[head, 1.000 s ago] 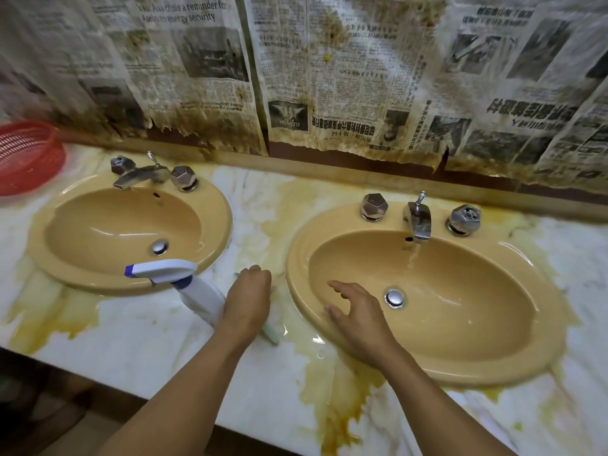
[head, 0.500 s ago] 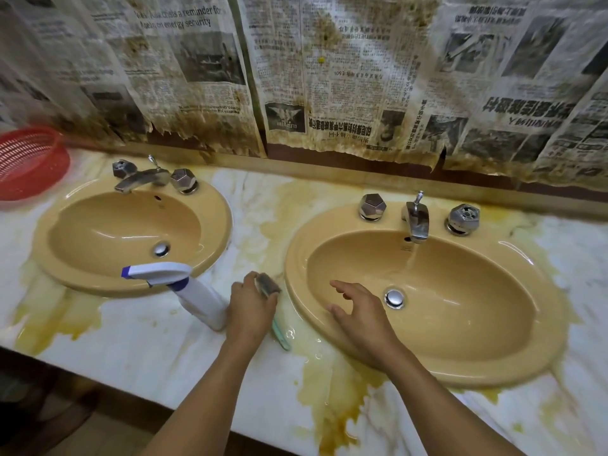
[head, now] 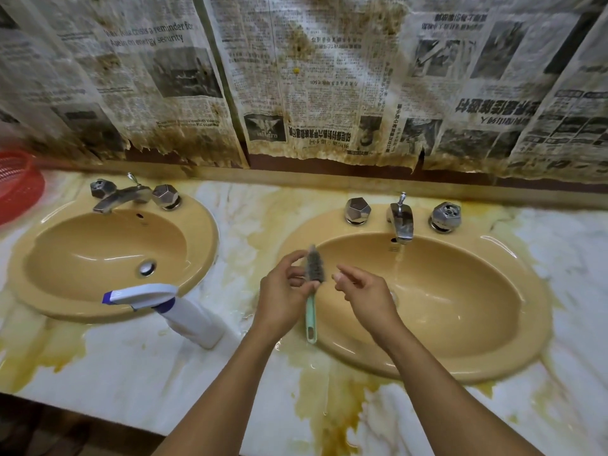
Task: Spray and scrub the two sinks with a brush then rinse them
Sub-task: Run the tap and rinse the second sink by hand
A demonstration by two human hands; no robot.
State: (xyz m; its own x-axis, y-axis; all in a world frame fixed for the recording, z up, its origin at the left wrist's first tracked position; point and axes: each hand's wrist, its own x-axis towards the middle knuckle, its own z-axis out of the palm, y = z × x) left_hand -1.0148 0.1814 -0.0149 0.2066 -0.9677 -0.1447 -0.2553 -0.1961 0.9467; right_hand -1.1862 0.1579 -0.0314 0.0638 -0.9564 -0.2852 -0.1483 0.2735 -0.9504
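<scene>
Two tan oval sinks are set in a stained marble counter, the left sink (head: 39, 291) and the right sink (head: 513, 357). Water runs in a thin stream from the right faucet (head: 402, 221). My left hand (head: 283, 291) holds a brush (head: 311, 311) upright over the right sink's left rim, its grey bristles up and green handle down. My right hand (head: 365, 291) hovers just right of the bristles, fingers loosely extended, holding nothing. A white spray bottle (head: 184, 311) with a blue nozzle stands on the counter between the sinks.
A red plastic basket (head: 16, 185) sits at the far left of the counter. Stained newspaper (head: 312, 87) covers the wall behind. The left faucet (head: 121, 195) is off. Yellow stains and wet patches spread over the marble counter (head: 164, 373) to its front edge.
My left hand has lifted the brush off the counter and brought it over the right sink's rim. My right hand has risen from the basin toward the bristles.
</scene>
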